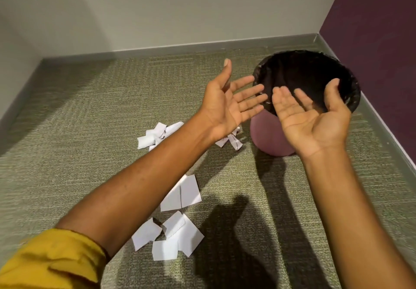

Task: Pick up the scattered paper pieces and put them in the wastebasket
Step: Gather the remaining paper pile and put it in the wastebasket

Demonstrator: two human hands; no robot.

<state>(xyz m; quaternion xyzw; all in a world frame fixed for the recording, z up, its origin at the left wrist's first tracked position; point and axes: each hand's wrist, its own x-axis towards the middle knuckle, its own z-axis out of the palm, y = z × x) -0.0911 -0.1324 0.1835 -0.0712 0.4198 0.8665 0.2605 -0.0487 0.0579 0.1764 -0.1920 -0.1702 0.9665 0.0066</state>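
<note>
A mauve wastebasket [267,135] lined with a black bag stands on the carpet near the right wall, its mouth tilted toward me. My left hand [227,104] is held palm up just left of its rim, fingers spread, holding nothing. My right hand [315,122] hovers palm up in front of the basket's mouth, also empty. Several white paper pieces lie on the carpet: a group near me [171,237], a pair [184,194] under my left forearm, a cluster [155,135] farther off, and scraps [234,141] beside the basket's base.
The floor is grey-green carpet [78,131] in a room corner. A white wall with grey skirting [180,46] runs along the back and left, a purple wall [382,41] on the right. My arms cast shadows on the carpet near the basket.
</note>
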